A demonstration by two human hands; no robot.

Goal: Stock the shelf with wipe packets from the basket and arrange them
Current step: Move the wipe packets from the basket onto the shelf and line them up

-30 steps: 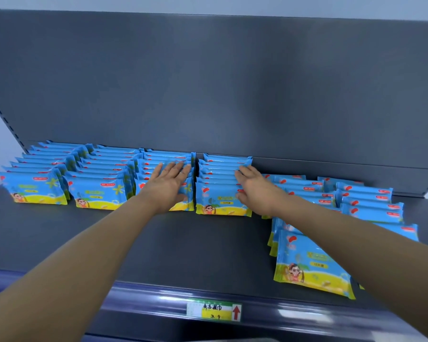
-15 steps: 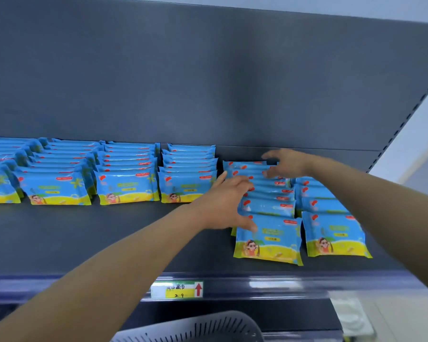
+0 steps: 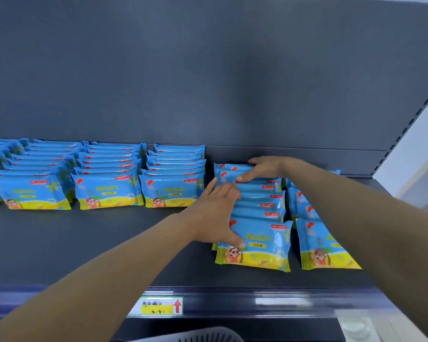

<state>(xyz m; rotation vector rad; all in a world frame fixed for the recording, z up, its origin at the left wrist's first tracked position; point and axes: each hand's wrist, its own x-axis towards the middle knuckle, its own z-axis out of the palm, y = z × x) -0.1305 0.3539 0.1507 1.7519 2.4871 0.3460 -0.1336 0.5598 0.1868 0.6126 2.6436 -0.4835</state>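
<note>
Blue and yellow wipe packets stand in rows on the dark shelf (image 3: pixel 109 243). Neat rows (image 3: pixel 109 191) fill the left and middle. A looser row of packets (image 3: pixel 260 233) leans forward toward the shelf's front right. My left hand (image 3: pixel 215 213) presses on the left side of this row, thumb on the front packet. My right hand (image 3: pixel 262 167) reaches over the row's back end, fingers curled on the rear packets. Another row (image 3: pixel 321 245) stands to the right, partly hidden by my right arm.
The grey back panel (image 3: pixel 208 82) rises behind the rows. A yellow price label (image 3: pixel 158 307) sits on the shelf's front rail. The rim of a white basket (image 3: pixel 203 335) shows at the bottom. A slotted upright (image 3: pixel 405 127) marks the shelf's right end.
Both hands left the middle rows and moved right to the looser row. In the last half second the left hand closed in on its side and the right settled on its back.
</note>
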